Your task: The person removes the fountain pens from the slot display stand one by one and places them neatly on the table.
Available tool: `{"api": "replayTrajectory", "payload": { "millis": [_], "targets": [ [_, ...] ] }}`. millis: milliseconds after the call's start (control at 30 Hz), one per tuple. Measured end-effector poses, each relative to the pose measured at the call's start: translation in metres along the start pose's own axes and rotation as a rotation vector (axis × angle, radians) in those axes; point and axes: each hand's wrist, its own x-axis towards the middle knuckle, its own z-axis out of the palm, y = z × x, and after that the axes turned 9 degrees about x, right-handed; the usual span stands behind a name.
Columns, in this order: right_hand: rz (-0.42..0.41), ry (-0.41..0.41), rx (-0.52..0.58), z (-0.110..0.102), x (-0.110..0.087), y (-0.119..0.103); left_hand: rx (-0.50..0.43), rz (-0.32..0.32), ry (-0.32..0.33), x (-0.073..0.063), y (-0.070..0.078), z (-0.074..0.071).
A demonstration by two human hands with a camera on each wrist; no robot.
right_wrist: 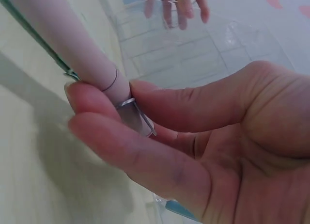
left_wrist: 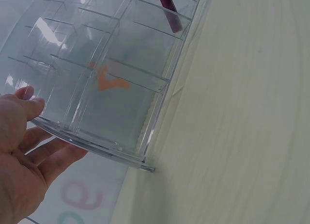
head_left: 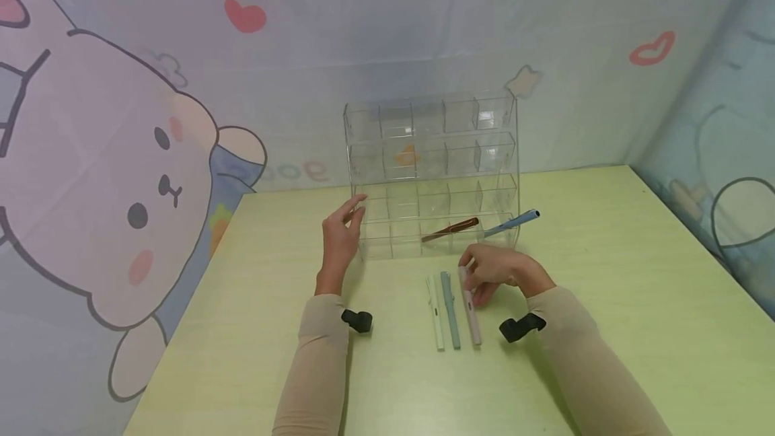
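Observation:
A clear acrylic rack [head_left: 432, 190] with tiers of small compartments stands at the back of the table. My left hand [head_left: 341, 239] grips its left side panel, thumb at the front and fingers behind, as the left wrist view shows. Below the rack, my right hand [head_left: 499, 268] pinches a pale pink pen [right_wrist: 72, 35] by its clip end between thumb and fingers. To its left lie a grey-green pen [head_left: 451, 311] and a pale green pen [head_left: 435, 315]. A dark red-brown pen [head_left: 451, 229] and a blue pen [head_left: 512, 222] lean in the rack's lowest tier.
The pale yellow-green table [head_left: 242, 355] runs back to a cartoon-printed cloth [head_left: 363, 25] behind the rack. Another printed cloth [head_left: 714, 147] hangs along the right side. Black wrist cameras [head_left: 358, 321] are strapped to both sleeves.

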Motion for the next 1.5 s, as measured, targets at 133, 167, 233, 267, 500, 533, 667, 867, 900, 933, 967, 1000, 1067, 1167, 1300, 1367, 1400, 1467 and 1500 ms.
{"api": "replayTrajectory", "payload": {
  "millis": [133, 167, 233, 267, 500, 533, 667, 867, 900, 933, 967, 1000, 1067, 1167, 1300, 1367, 1400, 1467, 1500],
  "targets": [
    [0.009, 0.01, -0.017, 0.005, 0.002, 0.0, -0.002, -0.006, -0.003, 0.0, 0.0, 0.0],
    [0.014, 0.014, -0.019, 0.006, 0.002, 0.0, -0.002, -0.006, -0.004, 0.0, 0.0, 0.0],
    [0.018, 0.019, -0.028, 0.007, 0.003, 0.0, 0.001, -0.001, -0.006, 0.0, 0.0, 0.0],
    [0.018, 0.022, -0.037, 0.008, 0.003, 0.0, 0.002, 0.001, -0.007, 0.0, 0.001, 0.0],
    [0.019, 0.025, -0.049, 0.012, 0.006, -0.001, -0.002, -0.002, -0.01, 0.001, 0.001, 0.0],
    [0.016, 0.024, -0.059, 0.013, 0.006, -0.001, -0.001, -0.004, -0.008, 0.001, 0.001, 0.0],
    [0.013, 0.044, -0.073, 0.016, 0.006, -0.002, 0.001, -0.001, -0.003, 0.002, 0.002, 0.0],
    [0.005, 0.053, -0.075, 0.02, 0.006, -0.002, -0.005, -0.002, -0.003, 0.001, 0.001, 0.0],
    [0.006, 0.054, -0.075, 0.021, 0.006, -0.002, -0.004, -0.005, -0.004, 0.001, 0.001, 0.0],
    [0.008, 0.055, -0.077, 0.022, 0.006, -0.002, -0.003, -0.007, -0.005, 0.001, 0.001, 0.0],
    [0.011, 0.058, -0.078, 0.022, 0.007, -0.002, 0.001, -0.009, -0.007, 0.0, 0.001, 0.0],
    [0.013, 0.06, -0.084, 0.023, 0.007, -0.002, 0.002, -0.009, -0.007, 0.0, 0.001, 0.0],
    [0.019, 0.066, -0.094, 0.024, 0.007, -0.002, 0.007, -0.008, -0.007, 0.0, 0.001, 0.0],
    [0.026, 0.075, -0.108, 0.025, 0.009, 0.0, 0.009, -0.003, -0.011, 0.001, 0.001, 0.001],
    [0.016, 0.083, -0.135, 0.026, 0.01, 0.0, -0.001, -0.004, -0.011, 0.001, 0.001, 0.001],
    [0.012, 0.088, -0.146, 0.027, 0.009, -0.001, -0.009, -0.008, -0.009, 0.001, 0.001, 0.0],
    [0.012, 0.091, -0.152, 0.027, 0.009, -0.002, -0.016, -0.008, -0.01, 0.001, 0.001, 0.0],
    [0.012, 0.094, -0.165, 0.028, 0.008, -0.004, -0.021, -0.009, -0.011, 0.001, 0.001, -0.001],
    [0.015, 0.094, -0.167, 0.028, 0.008, -0.005, -0.02, -0.009, -0.013, 0.001, 0.001, -0.001]
  ]
}}
